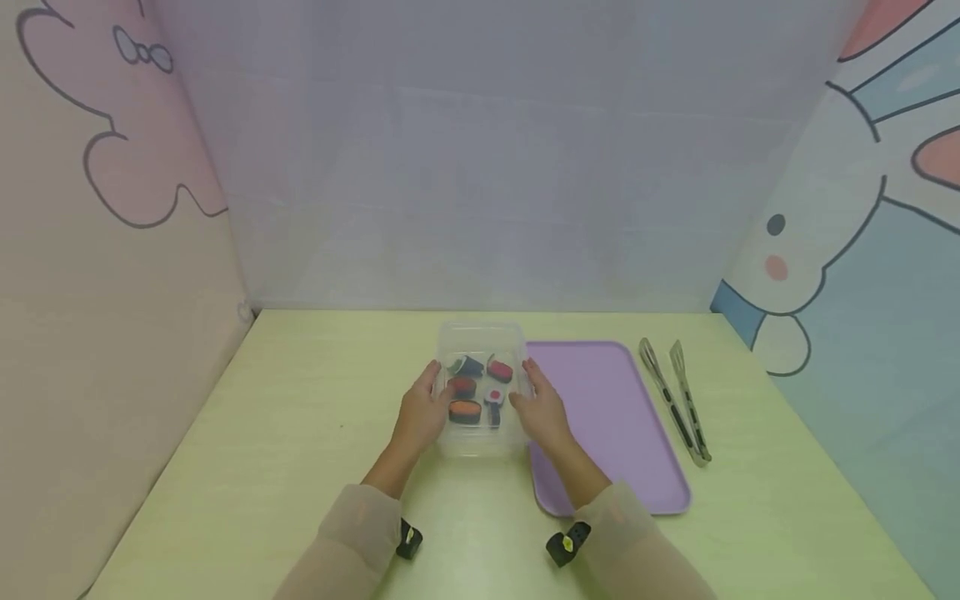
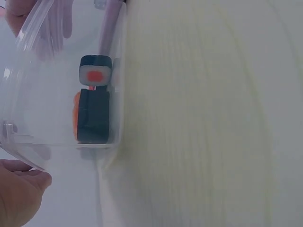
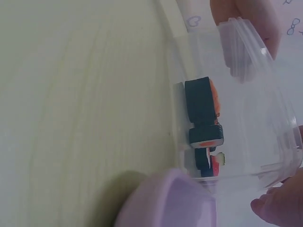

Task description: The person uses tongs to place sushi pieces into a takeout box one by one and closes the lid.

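Note:
A clear plastic container (image 1: 480, 333) is held between both hands above the table, left of a purple tray. My left hand (image 1: 420, 412) grips its left side, and my right hand (image 1: 547, 412) its right side, thumbs at the rim. Several toy-like sushi pieces lie inside: an orange-topped piece (image 1: 465, 409), a red-topped piece (image 1: 500, 371) and a roll with a pink centre (image 1: 494, 397) among them. Through the container's wall, the left wrist view shows a roll (image 2: 95, 71) beside a dark-wrapped piece (image 2: 93, 116). In the right wrist view the sushi (image 3: 200, 101) rests along the container's bottom.
The purple tray (image 1: 611, 425) lies flat just right of the container, partly under the right forearm. Farther right are metal tongs (image 1: 678, 404) with their arms spread. The pale yellow table (image 1: 300, 450) meets printed cloth walls at the back and sides.

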### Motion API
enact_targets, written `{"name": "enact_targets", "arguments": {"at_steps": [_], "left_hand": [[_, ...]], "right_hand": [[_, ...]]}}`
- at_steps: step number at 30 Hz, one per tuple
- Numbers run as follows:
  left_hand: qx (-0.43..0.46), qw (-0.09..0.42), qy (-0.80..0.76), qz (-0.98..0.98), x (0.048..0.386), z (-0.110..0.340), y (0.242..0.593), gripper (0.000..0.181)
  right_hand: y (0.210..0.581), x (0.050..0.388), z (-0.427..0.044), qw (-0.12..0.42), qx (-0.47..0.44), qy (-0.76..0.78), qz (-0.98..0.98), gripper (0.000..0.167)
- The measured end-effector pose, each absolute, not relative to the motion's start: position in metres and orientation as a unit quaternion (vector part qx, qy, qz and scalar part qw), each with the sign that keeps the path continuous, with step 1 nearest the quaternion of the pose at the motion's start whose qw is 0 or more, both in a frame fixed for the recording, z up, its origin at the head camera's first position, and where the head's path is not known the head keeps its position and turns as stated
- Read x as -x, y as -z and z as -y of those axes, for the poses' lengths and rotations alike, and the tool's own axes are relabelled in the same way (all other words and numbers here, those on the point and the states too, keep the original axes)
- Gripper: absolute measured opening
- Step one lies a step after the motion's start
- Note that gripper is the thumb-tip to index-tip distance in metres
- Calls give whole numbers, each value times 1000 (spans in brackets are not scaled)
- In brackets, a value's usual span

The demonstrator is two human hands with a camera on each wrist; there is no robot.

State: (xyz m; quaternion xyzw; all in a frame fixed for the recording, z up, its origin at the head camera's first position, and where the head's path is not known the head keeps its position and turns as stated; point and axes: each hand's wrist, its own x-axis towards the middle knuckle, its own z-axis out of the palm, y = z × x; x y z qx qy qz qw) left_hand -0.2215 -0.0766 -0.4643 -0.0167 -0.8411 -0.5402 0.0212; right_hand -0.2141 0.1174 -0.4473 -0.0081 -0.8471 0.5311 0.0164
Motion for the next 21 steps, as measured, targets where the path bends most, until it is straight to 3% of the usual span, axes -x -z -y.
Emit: {"name": "enact_targets", "arguments": {"at_steps": [14, 21], "left_hand": [[111, 2, 381, 918, 217, 75, 466, 64], [97, -66, 422, 899, 233, 84, 460, 77]], "right_hand": [[455, 213, -115, -12, -21, -352, 936, 76], [448, 226, -122, -25, -41, -345, 937, 76]]}}
